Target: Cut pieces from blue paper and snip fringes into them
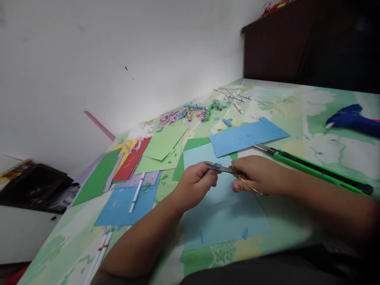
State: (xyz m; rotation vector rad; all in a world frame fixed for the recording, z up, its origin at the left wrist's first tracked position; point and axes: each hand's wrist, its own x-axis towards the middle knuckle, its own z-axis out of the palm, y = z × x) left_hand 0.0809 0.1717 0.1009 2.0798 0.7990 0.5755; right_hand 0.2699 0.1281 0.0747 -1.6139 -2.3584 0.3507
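Note:
My left hand (196, 184) pinches a small strip of blue paper (216, 165) with fine cuts along its edge. In my right hand (257, 174) is a pair of scissors (225, 169) with gold-coloured handles, my fingers around the loops. The blades point left and lie at the strip, close to my left fingertips. Below both hands a light blue sheet (225, 215) lies on the table, with small blue scraps on its near part. A darker blue sheet (249, 136) lies just beyond my right hand. A green box cutter (317, 170) lies behind my right forearm.
Green paper sheets (164, 142), a red sheet (130, 162) and a blue sheet (124, 206) spread to the left, with a white stick (137, 193) on top. Curled paper pieces (203, 113) and scraps lie near the wall. A blue glue gun (347, 120) lies at far right.

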